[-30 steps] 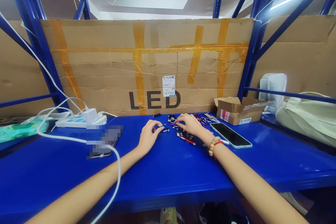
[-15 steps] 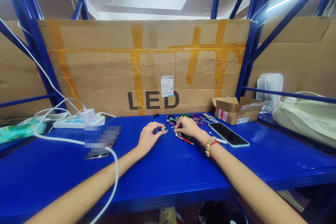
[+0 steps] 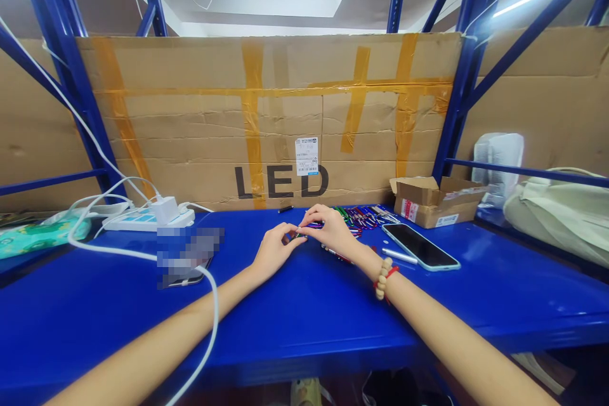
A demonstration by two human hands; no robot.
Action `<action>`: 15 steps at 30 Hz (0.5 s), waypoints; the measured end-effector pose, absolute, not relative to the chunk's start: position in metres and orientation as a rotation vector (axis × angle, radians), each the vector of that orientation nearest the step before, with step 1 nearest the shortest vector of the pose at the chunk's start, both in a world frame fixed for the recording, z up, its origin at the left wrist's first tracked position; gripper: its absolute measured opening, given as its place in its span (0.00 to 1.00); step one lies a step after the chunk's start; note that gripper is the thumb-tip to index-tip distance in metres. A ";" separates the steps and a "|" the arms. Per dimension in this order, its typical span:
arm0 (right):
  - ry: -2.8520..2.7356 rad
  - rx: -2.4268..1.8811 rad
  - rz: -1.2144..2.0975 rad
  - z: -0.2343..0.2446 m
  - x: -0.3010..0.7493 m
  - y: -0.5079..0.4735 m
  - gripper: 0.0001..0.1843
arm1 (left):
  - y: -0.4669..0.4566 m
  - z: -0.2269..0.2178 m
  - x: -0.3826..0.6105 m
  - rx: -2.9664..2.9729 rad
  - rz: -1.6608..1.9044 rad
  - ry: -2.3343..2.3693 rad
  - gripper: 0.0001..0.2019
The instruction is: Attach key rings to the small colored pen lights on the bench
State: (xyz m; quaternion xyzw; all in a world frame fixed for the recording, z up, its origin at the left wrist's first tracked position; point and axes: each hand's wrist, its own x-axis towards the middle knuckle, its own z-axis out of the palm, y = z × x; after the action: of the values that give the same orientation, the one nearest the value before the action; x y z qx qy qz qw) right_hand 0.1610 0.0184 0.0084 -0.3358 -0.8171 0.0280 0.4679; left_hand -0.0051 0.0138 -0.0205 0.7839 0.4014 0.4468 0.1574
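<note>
My left hand is closed in a pinch over the blue tabletop, fingertips pointing right. A small silvery disc showed there half a second ago; the fingers now hide most of it. My right hand, wearing a beaded bracelet and a red cord, meets the left fingertips with its thumb and index finger pinched. What it holds is too small and covered to make out. Behind it lies a pile of colourful metallic pen-like tubes. A red pen-like tube is partly hidden under the right hand.
To the right are a silvery-white tube, a phone and an open cardboard box. A white cable crosses my left forearm, near a power strip and a blurred-out object. A large carton walls the back.
My right hand has moved left from the small items by the pile and joined my left fingertips. The silvery-white tube is uncovered more. The view has shifted slightly.
</note>
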 end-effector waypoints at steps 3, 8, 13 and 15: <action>-1.988 -0.799 0.128 0.007 0.161 0.018 0.05 | 0.012 -0.018 -0.005 2.181 1.288 1.110 0.10; -2.037 -0.754 0.171 0.007 0.162 0.019 0.06 | 0.010 -0.016 -0.005 2.061 1.315 1.094 0.12; -2.136 -0.686 0.261 0.008 0.162 0.017 0.09 | 0.009 -0.014 -0.005 2.051 1.361 1.106 0.12; -2.110 -0.730 0.330 0.009 0.164 0.019 0.11 | 0.010 -0.014 -0.005 2.021 1.401 1.128 0.12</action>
State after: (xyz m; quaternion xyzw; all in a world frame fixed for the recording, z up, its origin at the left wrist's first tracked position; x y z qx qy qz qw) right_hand 0.1639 0.0187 0.0088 -0.2923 -0.8449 0.1321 0.4280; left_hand -0.0053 0.0099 -0.0141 0.7293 0.4071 0.5055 0.2163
